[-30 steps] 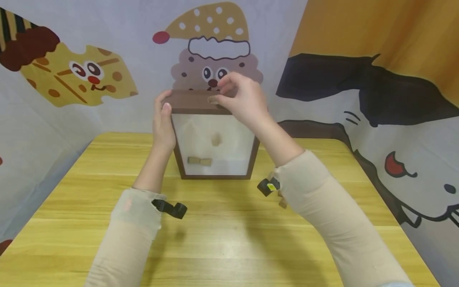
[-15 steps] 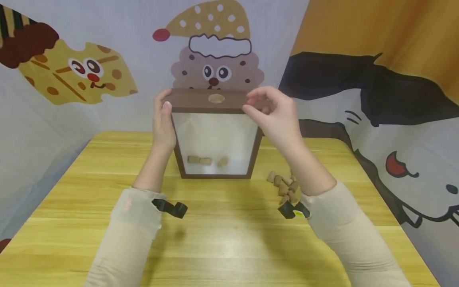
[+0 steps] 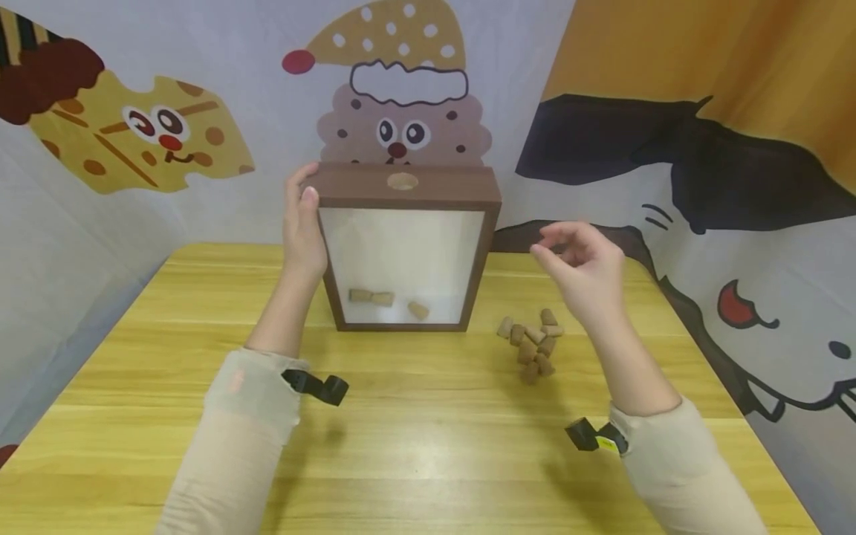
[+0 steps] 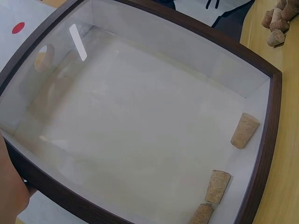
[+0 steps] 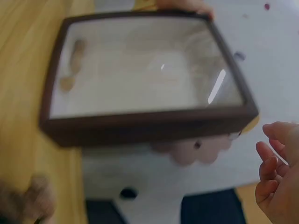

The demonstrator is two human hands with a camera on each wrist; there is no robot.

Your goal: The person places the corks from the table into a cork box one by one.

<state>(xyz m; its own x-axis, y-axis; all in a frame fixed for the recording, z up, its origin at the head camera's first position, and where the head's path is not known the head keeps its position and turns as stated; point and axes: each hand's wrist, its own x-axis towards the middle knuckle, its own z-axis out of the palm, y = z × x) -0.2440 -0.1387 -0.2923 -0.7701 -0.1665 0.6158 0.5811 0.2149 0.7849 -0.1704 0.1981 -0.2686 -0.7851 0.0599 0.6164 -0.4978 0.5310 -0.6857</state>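
Observation:
A dark brown box with a clear front and a round hole in its top stands upright on the table. My left hand grips its upper left side, thumb at the front edge. Behind the clear front lie three tapered corks, one cork apart from the other two. To the right of the box, in the air, is my right hand, fingers loosely bent with nothing between them. Below that hand a heap of corks lies on the table.
The wood-grain table runs under everything. Directly behind the box hangs a cloth printed with cartoon figures. A small black wrist camera sits on the left sleeve, another on the right sleeve.
My right hand has moved from over the hole, right and down toward the heap, letting go of a cork. That cork fell inside the box and now lies at its bottom. My left hand stays put.

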